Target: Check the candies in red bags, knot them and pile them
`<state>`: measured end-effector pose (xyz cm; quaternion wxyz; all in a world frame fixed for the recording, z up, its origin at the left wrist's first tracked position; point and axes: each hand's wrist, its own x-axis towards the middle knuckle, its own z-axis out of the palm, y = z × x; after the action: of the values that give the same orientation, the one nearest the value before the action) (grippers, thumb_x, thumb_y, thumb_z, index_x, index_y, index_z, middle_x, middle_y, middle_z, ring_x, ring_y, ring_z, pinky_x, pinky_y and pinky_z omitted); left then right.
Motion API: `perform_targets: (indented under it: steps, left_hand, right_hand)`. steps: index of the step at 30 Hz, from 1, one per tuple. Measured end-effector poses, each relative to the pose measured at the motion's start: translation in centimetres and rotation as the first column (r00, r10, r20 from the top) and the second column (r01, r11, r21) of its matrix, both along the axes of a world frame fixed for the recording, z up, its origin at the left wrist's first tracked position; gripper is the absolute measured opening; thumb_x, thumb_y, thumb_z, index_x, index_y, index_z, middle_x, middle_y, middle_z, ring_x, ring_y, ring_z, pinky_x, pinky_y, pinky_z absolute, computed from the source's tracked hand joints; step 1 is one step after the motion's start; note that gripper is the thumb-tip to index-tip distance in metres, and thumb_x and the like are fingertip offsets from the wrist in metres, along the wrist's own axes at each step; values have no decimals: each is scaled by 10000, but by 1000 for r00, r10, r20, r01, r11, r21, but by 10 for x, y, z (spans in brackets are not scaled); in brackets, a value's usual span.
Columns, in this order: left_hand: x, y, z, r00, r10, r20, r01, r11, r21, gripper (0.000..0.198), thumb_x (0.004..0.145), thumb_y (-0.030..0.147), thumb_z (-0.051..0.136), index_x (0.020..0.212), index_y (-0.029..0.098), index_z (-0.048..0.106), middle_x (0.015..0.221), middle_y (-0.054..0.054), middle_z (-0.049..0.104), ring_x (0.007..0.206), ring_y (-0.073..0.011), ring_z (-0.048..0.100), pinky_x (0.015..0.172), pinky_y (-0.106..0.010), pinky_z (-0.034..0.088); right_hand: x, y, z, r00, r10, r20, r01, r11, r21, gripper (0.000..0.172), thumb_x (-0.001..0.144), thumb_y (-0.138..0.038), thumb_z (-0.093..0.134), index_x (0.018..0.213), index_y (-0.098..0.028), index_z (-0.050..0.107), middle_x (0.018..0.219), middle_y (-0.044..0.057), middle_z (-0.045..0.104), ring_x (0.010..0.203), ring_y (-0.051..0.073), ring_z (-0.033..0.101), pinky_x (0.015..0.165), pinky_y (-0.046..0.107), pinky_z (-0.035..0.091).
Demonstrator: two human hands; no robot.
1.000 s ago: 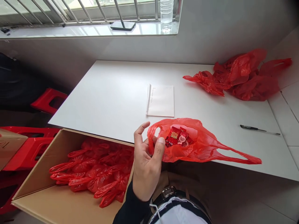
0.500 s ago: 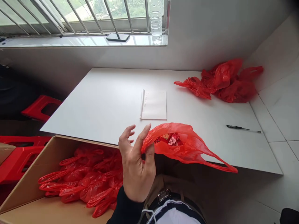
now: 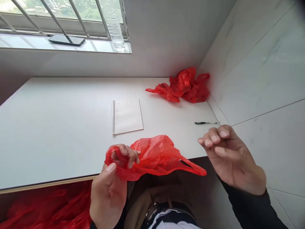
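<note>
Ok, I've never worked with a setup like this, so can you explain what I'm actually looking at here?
There's no machine: these are a person's two bare hands, seen by one head-worn camera looking forward and down. The left hand holds a thin, translucent red plastic bag by one handle, looped about its fingers. The right hand is empty, fingers loosely curled, apart from the bag. On the flat white table lie a white rectangular paper booklet, a slim black-and-clear pen and a crumpled heap of red plastic bags. More red plastic shows at lower left, below the table's edge.
</note>
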<state>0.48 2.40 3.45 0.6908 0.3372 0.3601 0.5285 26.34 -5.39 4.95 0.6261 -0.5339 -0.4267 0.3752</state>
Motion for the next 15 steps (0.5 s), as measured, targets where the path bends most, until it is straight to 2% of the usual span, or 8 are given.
perform_targets:
  steps: [1, 3, 5, 9, 11, 13, 14, 15]
  left_hand:
    - [1, 1, 1, 1000, 17, -6, -17, 1000, -11, 159, 892, 287, 507, 809, 232, 631, 779, -11, 539, 706, -163, 533, 735, -309, 524]
    - [5, 2, 1, 997, 39, -64, -40, 999, -12, 212, 918, 319, 485, 806, 219, 635, 781, -19, 533, 725, -163, 524, 764, -301, 529]
    - [7, 1, 0, 990, 45, -132, -45, 999, -2, 219, 942, 349, 493, 820, 222, 623, 747, -12, 514, 738, -162, 517, 813, -294, 528]
    - [10, -5, -1, 971, 71, -229, -58, 996, 64, 167, 987, 338, 540, 870, 237, 603, 775, 1, 530, 784, -153, 545, 842, -279, 515]
    - [10, -6, -2, 957, 79, -281, -44, 991, 130, 177, 1003, 340, 531, 889, 237, 620, 815, -8, 570, 818, -161, 577, 816, -288, 515]
    - [8, -6, -5, 943, 76, -325, -24, 987, 161, 180, 1011, 357, 526, 936, 243, 644, 837, -15, 613, 846, -173, 608, 839, -318, 519]
    - [7, -6, -7, 937, 78, -340, -23, 986, 162, 182, 1011, 372, 527, 969, 248, 654, 834, -16, 627, 850, -175, 619, 862, -335, 519]
    - [6, -5, -9, 933, 78, -351, -23, 987, 161, 187, 1011, 387, 530, 1006, 254, 661, 799, -11, 628, 824, -172, 622, 874, -347, 519]
  right_hand:
    - [-1, 5, -1, 997, -12, -71, 11, 1000, -17, 211, 841, -279, 660, 920, -307, 467, 870, 24, 454, 835, 209, 571, 865, 406, 563]
    - [-4, 10, -6, 997, -23, -73, 20, 999, -42, 281, 798, -232, 674, 919, -301, 430, 945, 32, 460, 920, 210, 563, 843, 376, 553]
    - [-4, 10, -15, 997, -38, -63, 35, 998, -48, 322, 782, -215, 688, 926, -302, 413, 979, 31, 460, 909, 197, 546, 778, 333, 541]
    - [6, 5, -41, 999, -27, -26, 24, 993, -115, 283, 844, -325, 678, 1036, -324, 471, 984, 22, 464, 844, 174, 528, 740, 315, 525]
    - [10, -2, -52, 987, 49, 151, -12, 971, -239, 355, 864, -419, 683, 1162, -337, 507, 1096, 44, 512, 955, 200, 555, 849, 369, 532]
    - [9, -13, -56, 904, 214, 371, -46, 910, -412, 509, 824, -457, 746, 1267, -345, 521, 1212, 62, 551, 1078, 241, 561, 955, 433, 511]
    - [6, -18, -56, 842, 313, 440, -66, 869, -491, 506, 819, -443, 760, 1267, -349, 545, 1210, 58, 580, 1085, 250, 573, 963, 444, 511]
    - [3, -23, -53, 784, 401, 473, -91, 829, -552, 417, 844, -426, 741, 1223, -349, 586, 1158, 45, 618, 1044, 247, 598, 931, 436, 528]
